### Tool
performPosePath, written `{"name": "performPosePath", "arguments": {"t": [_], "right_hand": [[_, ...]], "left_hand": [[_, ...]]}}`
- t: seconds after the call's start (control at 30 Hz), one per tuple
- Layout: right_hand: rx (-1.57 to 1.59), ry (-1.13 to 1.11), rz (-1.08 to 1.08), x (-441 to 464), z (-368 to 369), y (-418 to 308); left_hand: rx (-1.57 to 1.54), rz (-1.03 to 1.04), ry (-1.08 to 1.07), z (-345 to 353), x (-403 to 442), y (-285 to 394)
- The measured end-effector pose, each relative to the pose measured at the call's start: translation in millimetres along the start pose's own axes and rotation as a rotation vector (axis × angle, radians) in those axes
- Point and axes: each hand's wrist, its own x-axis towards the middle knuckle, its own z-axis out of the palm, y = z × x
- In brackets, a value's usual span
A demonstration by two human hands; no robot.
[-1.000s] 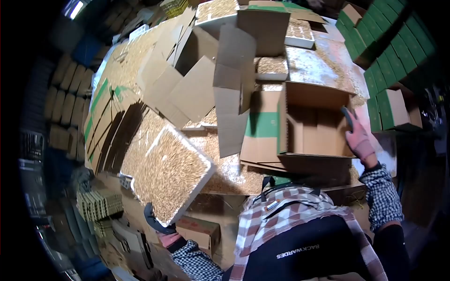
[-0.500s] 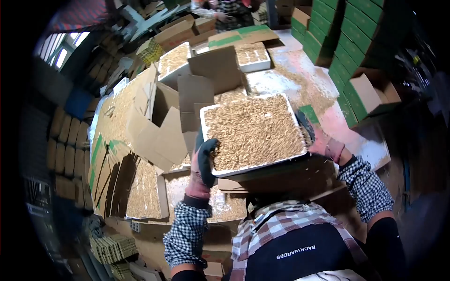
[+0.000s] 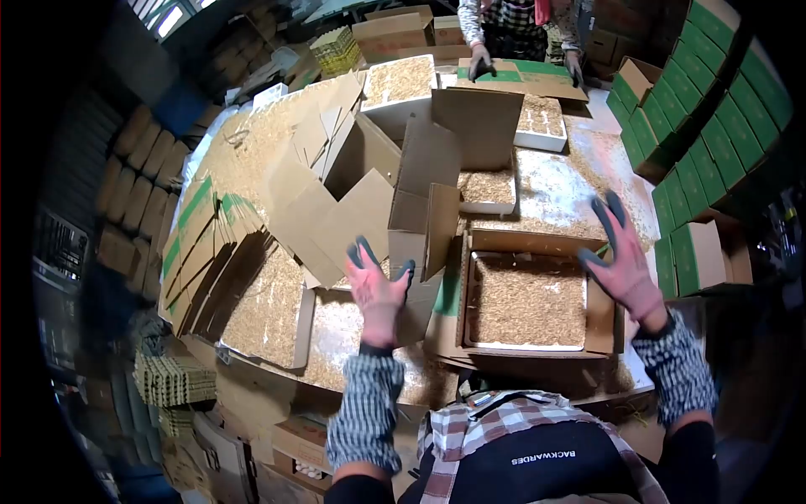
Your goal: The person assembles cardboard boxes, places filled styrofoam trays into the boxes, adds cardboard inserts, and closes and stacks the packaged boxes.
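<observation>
A white foam tray filled with loose tan husks (image 3: 526, 301) sits inside an open cardboard box (image 3: 600, 319) at the table's near edge. My right hand (image 3: 625, 267), in a pink and dark glove, is spread open at the box's right side, holding nothing. To the left, my left hand (image 3: 375, 290), gloved alike, hangs open with fingers apart beside upright cardboard flaps (image 3: 411, 231). Whether it touches them I cannot tell. Behind the flaps stands another open carton (image 3: 357, 164).
Flattened cartons (image 3: 201, 260) lean at the left. More husk-filled trays (image 3: 399, 80) stand farther back. Green boxes (image 3: 714, 134) are stacked at the right. Across the table, a co-worker's gloved hands (image 3: 480, 60) are at a cardboard sheet (image 3: 537, 80). Egg trays (image 3: 172, 378) are piled lower left.
The husk-filled tray, held in both hands before, is now down inside the cardboard box. Both hands have let go and spread apart. The view has shifted, showing more of the co-worker.
</observation>
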Motion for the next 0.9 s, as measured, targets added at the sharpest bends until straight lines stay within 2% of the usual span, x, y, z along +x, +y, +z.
{"name": "performPosePath", "arguments": {"t": [0.03,0.1,0.17,0.2,0.23,0.3,0.33,0.37,0.4,0.43,0.5,0.53,0.57,0.6,0.63,0.67,0.7,0.77,0.83,0.9], "right_hand": [[0.034,-0.015,-0.114,28.6,2.4,-29.4],[0.056,-0.064,-0.43,87.2,28.9,-81.0],[-0.197,-0.013,-0.716,136.6,58.1,-136.0],[-0.4,0.07,-0.839,164.1,76.8,-157.9],[-0.337,0.095,-0.952,193.8,115.5,-156.1],[-0.512,-0.364,-0.755,232.3,145.8,-160.9],[-0.437,-0.278,-0.708,245.2,148.4,-149.7],[-0.362,-0.187,-0.664,250.8,150.4,-135.6],[-0.421,-0.161,-0.637,245.9,155.6,-127.3],[-0.479,-0.141,-0.605,235.5,163.6,-116.7],[-0.459,-0.169,-0.666,216.2,183.7,-98.4],[-0.463,-0.178,-0.625,210.0,181.2,-91.9],[-0.463,-0.181,-0.594,204.3,168.6,-95.4],[-0.479,-0.334,-0.482,198.4,150.8,-101.8],[-0.4,-0.396,-0.44,191.3,138.8,-90.2],[-0.435,-0.323,-0.478,175.4,128.6,-72.5],[-0.478,-0.241,-0.512,159.0,118.6,-55.6],[-0.314,-0.365,-0.228,119.1,50.3,-53.2],[-0.107,-0.11,-0.161,55.6,18.4,2.9],[0.024,0.137,0.109,-19.4,22.5,44.6]], "left_hand": [[-0.22,-0.313,-0.427,30.4,-1.4,-29.1],[-0.203,-0.217,-0.71,22.3,10.0,-31.6],[-0.394,-0.051,-0.452,-7.5,21.0,-15.6],[-0.352,0.082,-0.384,-37.7,34.4,-7.8],[-0.312,0.227,-0.309,-62.5,49.6,-1.4],[-0.151,0.261,-0.211,-81.3,67.6,-42.9],[-0.171,0.095,-0.145,-89.8,70.8,-75.5],[-0.508,-0.178,-0.109,-99.7,71.7,-105.8],[-0.688,-0.441,-0.023,-103.8,67.6,-137.1],[-0.59,-0.409,0.169,-113.5,65.8,-135.0],[-0.168,-0.047,0.55,-101.5,62.8,-126.9],[-0.375,-0.032,0.611,-76.5,59.3,-122.6],[-0.089,0.208,0.374,-66.5,54.1,-123.5],[-0.009,0.156,-0.01,-36.0,43.2,-131.0],[0.09,0.123,-0.395,-5.6,32.7,-138.3],[-0.292,0.121,-0.495,23.7,15.6,-156.4],[-0.197,0.116,-0.578,22.3,8.4,-149.8],[-0.379,-0.119,-0.648,3.5,7.1,-139.8],[-0.456,-0.112,-0.521,-47.6,17.0,-104.3],[-0.342,-0.055,-0.046,-95.7,22.6,-32.1]]}}
